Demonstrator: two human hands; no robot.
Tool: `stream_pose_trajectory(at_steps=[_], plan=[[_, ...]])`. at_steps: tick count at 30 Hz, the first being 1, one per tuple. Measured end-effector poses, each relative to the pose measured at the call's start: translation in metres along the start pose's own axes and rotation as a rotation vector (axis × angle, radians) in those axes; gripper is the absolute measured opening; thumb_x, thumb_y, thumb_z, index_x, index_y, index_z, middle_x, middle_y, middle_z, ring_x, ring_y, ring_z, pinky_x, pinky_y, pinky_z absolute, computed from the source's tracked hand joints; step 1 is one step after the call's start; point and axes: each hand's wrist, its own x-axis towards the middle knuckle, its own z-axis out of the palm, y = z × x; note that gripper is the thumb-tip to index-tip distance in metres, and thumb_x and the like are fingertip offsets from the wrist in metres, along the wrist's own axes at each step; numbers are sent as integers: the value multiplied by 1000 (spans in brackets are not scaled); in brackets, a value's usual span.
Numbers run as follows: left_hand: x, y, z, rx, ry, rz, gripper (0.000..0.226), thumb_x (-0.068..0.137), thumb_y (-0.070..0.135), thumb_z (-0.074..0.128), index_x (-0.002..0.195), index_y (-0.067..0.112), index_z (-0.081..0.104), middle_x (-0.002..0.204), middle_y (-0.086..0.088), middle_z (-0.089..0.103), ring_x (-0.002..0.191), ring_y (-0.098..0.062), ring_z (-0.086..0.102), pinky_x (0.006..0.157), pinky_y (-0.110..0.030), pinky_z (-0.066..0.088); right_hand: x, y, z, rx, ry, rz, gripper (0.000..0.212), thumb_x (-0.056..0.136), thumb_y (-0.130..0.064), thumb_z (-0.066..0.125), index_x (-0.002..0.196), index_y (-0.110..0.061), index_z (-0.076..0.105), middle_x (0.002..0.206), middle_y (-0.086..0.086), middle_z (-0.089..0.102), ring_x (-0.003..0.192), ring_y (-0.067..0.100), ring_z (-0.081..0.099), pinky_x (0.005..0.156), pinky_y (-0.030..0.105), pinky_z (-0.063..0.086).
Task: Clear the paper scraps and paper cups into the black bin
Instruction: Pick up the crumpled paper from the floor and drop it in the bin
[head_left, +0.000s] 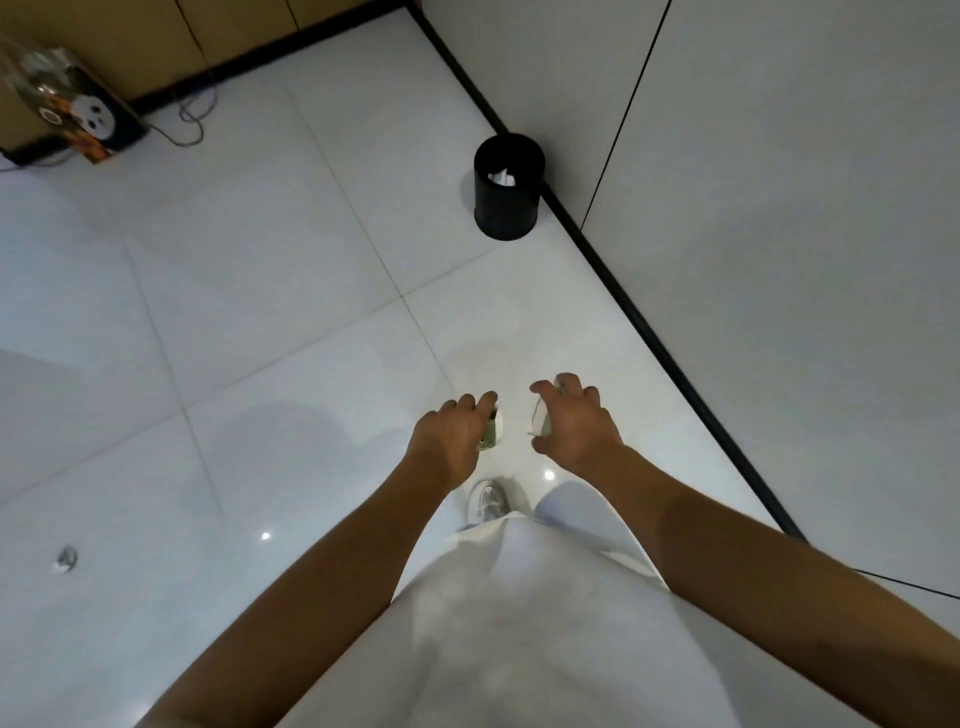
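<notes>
- A paper cup (492, 428), white with a green print, is held in the left hand (451, 434); the fingers curl over it from above, and only its edge shows past the knuckles.
- A second paper cup (540, 418) sits in the right hand (574, 421), with the fingers arched and spread round its top and the thumb under its lower end.
- Both hands are held out in front of the body, near each other but apart, above the white tiled floor (260, 312).
- The black bin (508, 200) stands upright farther ahead, beside the dark skirting of the grey wall (779, 208); white paper (502, 177) lies inside it.
- A small crumpled scrap (66, 558) lies on the floor far to the left.
- A white shoe (487, 500) shows below the hands.
</notes>
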Motion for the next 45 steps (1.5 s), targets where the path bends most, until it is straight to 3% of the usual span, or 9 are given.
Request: stream_pose_trajectory(at_steps=[22,29,40,45], plan=[[382,-77,-223,-141,39,-185,59,85,13,57,136,23,29,121,-3,52,105,-23,56,74,-34,49,384,23,-268,-18,-37,-57,70,81,-24,71,142,-25,35,145,6,28,127,31,34,101,40,41],[472,-125,-263,-133,15,-212,57,88,16,56,138,20,28,119,-6,53,104,-25,56,69,-30,39,482,11,-307,-40,-74,-66,69,83,-25,71,141,-22,35,144,7,31,125,32,36,100,41,42],[618,-212,-312,-210,-40,-266,60,87,16,57,139,20,27,119,-6,53,102,-25,56,73,-35,50,646,-14,-341,14,-87,-38,78,87,-26,65,151,-26,20,154,8,20,130,32,33,99,42,41],[674,-225,-286,-271,-37,-262,57,89,19,57,138,21,28,118,-5,54,98,-23,57,69,-32,48,726,-6,-326,44,-86,-57,80,85,-26,68,150,-21,22,149,11,31,133,31,36,103,38,38]])
